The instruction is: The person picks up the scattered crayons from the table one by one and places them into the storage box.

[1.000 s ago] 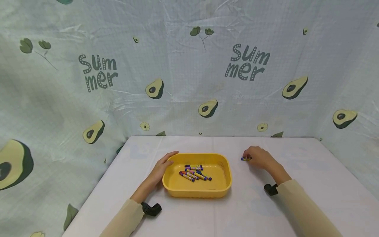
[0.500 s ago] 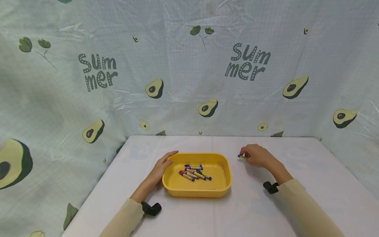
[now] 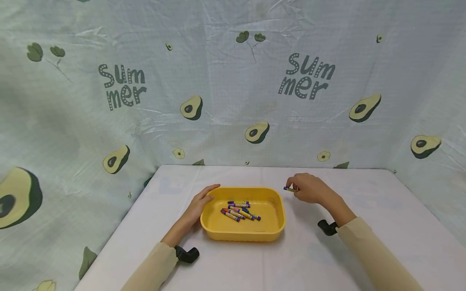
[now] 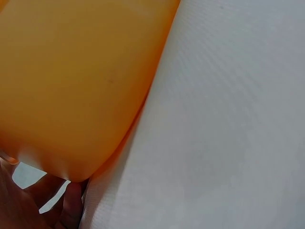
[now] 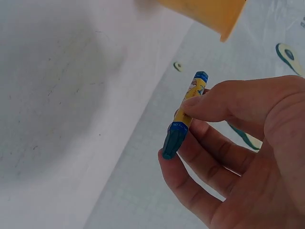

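A cloth (image 3: 233,81) printed with avocados hangs behind the white bench (image 3: 255,266). On the bench sits a yellow tray (image 3: 218,232), holding a small heap of crayons (image 3: 240,211) near its middle. The left hand (image 3: 199,204) rests against the tray's left rim with relaxed fingers, grasping nothing. The right hand (image 3: 307,188) hovers above the bench just right of the tray's far corner and pinches a blue crayon (image 5: 183,117) between thumb and fingers; the crayon is clear of the bench, its blue tip (image 5: 171,143) sticking out below the thumb.
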`<state>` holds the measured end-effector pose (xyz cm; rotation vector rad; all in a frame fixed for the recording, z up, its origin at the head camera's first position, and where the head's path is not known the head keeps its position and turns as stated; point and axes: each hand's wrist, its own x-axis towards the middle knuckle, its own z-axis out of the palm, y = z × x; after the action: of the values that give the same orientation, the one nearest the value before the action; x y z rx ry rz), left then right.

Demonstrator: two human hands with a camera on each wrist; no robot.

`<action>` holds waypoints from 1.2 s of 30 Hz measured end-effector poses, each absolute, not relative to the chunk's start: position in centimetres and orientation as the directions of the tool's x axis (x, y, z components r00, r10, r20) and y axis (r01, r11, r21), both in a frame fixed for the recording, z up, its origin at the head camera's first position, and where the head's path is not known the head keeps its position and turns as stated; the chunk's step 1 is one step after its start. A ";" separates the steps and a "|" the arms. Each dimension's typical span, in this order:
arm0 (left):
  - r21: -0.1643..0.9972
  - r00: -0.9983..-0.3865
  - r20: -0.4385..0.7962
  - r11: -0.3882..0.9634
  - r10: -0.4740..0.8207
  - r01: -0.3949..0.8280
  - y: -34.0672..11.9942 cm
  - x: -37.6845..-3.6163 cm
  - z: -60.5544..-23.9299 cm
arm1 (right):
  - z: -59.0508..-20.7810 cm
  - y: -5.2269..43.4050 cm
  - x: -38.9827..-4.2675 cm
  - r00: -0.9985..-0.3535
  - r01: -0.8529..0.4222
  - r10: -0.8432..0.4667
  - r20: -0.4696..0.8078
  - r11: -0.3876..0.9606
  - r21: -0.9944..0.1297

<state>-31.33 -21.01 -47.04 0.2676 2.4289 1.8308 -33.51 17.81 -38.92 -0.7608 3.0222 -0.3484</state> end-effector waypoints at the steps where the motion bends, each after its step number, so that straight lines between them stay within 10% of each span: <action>1: 0.960 -0.981 0.035 0.266 0.193 0.087 -21.0 -31.4 -47.1 | -38.9 17.7 -33.5 -0.881 -0.469 -0.470 0.047 0.856 -0.216; 36: 0.954 -0.980 0.017 0.290 0.197 0.075 -21.2 -31.6 -46.9 | -37.8 16.3 -32.4 -0.851 -0.521 -0.521 0.072 0.817 -0.247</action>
<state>-31.56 -21.19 -46.92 0.2577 2.4381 1.7943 -32.41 16.28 -37.82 -0.8589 2.9956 -0.4078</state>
